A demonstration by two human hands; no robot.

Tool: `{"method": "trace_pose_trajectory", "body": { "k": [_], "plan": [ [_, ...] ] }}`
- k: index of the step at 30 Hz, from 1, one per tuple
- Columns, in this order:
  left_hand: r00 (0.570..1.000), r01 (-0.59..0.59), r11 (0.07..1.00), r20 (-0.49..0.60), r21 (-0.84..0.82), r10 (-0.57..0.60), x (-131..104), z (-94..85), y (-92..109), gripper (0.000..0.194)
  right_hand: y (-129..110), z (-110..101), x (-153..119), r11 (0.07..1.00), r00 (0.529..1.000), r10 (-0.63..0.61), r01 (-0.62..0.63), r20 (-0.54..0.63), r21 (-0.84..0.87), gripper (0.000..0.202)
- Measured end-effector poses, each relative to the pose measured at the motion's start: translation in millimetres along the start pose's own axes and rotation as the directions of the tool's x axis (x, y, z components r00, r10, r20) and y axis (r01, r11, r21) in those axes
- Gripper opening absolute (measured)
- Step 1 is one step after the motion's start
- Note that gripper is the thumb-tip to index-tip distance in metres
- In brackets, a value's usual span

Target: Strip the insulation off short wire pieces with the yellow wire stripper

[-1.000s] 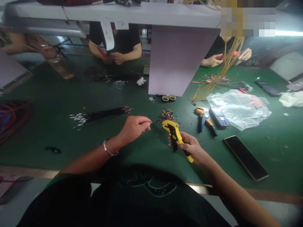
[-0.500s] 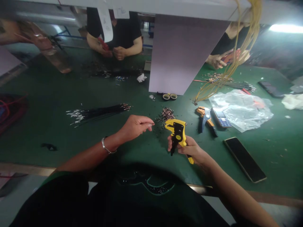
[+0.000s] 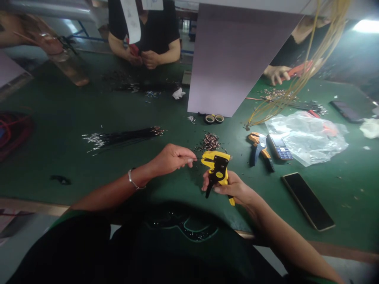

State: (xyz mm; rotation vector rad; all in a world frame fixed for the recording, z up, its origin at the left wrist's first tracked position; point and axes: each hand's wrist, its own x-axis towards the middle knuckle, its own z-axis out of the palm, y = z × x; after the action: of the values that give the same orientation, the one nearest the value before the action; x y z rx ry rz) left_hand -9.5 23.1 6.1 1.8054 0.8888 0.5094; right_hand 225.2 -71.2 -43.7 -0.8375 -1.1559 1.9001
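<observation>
Between the thumb and fingers of my left hand [image 3: 177,159] is a thin black wire [image 3: 199,159], its end at the jaws of a yellow and black wire stripper [image 3: 218,165]. My right hand [image 3: 232,185] is wrapped round the stripper's handles, with the jaws pointing left toward my left hand. Just beyond the jaws lies a pile of small copper-coloured wire scraps [image 3: 211,141]. A bundle of black wires [image 3: 127,136] lies to the left, silvery ends at its left and coppery ends at its right.
Right of the stripper lie orange-and-blue pliers [image 3: 259,150], a keypad phone [image 3: 280,146], a smartphone [image 3: 308,201] and a clear plastic bag [image 3: 310,136]. Tape rolls [image 3: 214,118] sit below an upright pale panel [image 3: 227,59]. Yellow wires [image 3: 310,67] hang at right. Co-workers' hands [image 3: 149,59] hold tools across the table.
The wire stripper in my right hand has moved slightly left, closing the gap to my left hand. The wire end now meets its jaws. The view has shifted a little.
</observation>
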Motion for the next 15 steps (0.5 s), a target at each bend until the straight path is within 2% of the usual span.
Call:
{"method": "trace_pose_trajectory", "body": {
  "k": [15],
  "plan": [
    [0.996, 0.023, 1.000, 0.082, 0.009, -0.023, 2.2, 2.6, -3.8, 0.025, 6.7, 9.1, 4.2, 0.996, 1.000, -0.017, 0.018, -0.020, 0.084, 0.034]
  ]
}}
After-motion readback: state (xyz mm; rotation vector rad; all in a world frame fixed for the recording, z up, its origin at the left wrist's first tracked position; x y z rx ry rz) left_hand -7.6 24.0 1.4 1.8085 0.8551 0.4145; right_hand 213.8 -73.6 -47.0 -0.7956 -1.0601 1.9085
